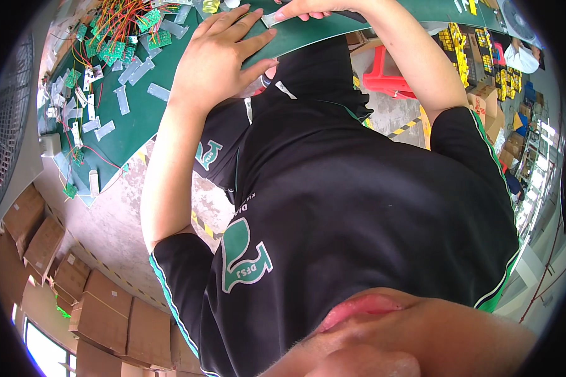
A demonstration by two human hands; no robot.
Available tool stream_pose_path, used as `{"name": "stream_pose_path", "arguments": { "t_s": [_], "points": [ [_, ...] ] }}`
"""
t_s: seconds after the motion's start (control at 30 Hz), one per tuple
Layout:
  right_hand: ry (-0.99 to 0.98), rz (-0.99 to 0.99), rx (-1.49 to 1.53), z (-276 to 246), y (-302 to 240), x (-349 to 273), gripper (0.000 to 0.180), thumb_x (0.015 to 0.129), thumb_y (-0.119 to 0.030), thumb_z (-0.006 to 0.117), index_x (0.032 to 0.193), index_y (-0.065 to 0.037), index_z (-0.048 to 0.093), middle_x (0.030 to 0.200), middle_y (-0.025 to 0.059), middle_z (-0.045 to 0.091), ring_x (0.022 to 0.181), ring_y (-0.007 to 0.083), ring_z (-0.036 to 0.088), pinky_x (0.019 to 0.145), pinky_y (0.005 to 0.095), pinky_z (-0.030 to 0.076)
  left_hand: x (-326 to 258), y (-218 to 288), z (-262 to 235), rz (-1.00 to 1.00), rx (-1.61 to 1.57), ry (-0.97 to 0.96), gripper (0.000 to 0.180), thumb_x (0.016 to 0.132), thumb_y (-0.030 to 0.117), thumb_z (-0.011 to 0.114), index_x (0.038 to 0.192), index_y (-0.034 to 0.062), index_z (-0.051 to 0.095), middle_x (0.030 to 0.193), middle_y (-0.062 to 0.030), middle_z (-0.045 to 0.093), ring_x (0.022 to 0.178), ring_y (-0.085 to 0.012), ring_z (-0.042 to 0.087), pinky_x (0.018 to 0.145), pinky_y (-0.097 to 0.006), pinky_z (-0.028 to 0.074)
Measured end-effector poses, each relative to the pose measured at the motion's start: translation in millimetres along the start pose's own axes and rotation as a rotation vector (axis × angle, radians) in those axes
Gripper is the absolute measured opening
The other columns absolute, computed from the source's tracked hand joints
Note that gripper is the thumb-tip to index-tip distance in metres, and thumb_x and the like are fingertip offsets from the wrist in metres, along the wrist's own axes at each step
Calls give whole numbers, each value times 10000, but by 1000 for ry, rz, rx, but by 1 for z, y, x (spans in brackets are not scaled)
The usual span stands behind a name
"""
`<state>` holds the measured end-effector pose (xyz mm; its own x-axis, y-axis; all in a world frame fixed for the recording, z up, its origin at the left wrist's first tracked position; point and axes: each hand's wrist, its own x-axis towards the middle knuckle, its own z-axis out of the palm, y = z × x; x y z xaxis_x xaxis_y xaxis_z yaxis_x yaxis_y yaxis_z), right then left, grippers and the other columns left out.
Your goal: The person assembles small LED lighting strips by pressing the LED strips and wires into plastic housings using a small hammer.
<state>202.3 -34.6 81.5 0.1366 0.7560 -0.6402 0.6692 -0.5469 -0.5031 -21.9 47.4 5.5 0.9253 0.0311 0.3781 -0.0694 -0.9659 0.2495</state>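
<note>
Your left hand [223, 53] lies flat on the green table [144, 119] with its fingers [251, 39] released and spread, palm down right at the table's near edge, gripping nothing. Your right hand [305, 7] sits at the top rim of the view, its fingers pinched on a small flat silver metal strip [271, 19] that rests on the table surface just beyond your left fingertips. The near edge of the table runs diagonally from the lower left up under your left hand, and your black shirt [358, 207] presses close against it, so little room shows between body and edge. To your left, more of the same pale, thin rectangular metal strips [122, 97] lie scattered loose over the smooth matte green top, well apart from your hands. Farther left and up, a tangle of small green circuit boards with red and yellow wires [116, 31] is heaped. Below the table lies a speckled concrete floor [113, 220], with brown cardboard boxes [100, 314] stacked along it.
</note>
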Motion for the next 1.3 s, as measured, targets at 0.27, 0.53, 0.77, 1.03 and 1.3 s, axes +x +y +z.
{"name": "stream_pose_path", "arguments": {
  "t_s": [0.27,0.53,0.77,1.03,1.3],
  "points": [
    [-10,-129,133,7,18,5,265,941,-228,762,1036,-27,617,686,17,576,546,112,517,507,282,406,-1,0,0,16,11,6,441,869,401,771,1279,243,737,1426,-44,634,1362,-257,547,1149,-445,415],
    [-12,-166,263,9,31,14,136,967,-143,713,949,-32,635,669,-5,558,544,82,494,502,264,383,-1,1,-1,18,14,6,442,871,395,772,1279,230,739,1431,-52,629,1370,-261,538,1146,-445,414],
    [-21,-143,254,7,36,12,162,964,-141,713,887,-18,641,645,2,563,526,94,499,494,275,391,0,2,-1,12,3,7,440,868,387,776,1273,217,744,1429,-55,630,1365,-266,540,1142,-447,415],
    [0,-109,138,4,27,14,218,945,-166,734,827,-5,647,628,25,585,517,123,533,498,297,409,0,1,-1,23,10,13,443,866,386,779,1270,208,745,1430,-56,630,1363,-268,542,1136,-447,418],
    [29,-39,-126,-1,2,8,212,930,-187,731,840,-3,678,622,61,617,540,173,567,542,349,441,-1,0,0,27,12,12,435,872,394,774,1268,214,747,1432,-57,629,1368,-271,538,1133,-456,417]
  ]
}}
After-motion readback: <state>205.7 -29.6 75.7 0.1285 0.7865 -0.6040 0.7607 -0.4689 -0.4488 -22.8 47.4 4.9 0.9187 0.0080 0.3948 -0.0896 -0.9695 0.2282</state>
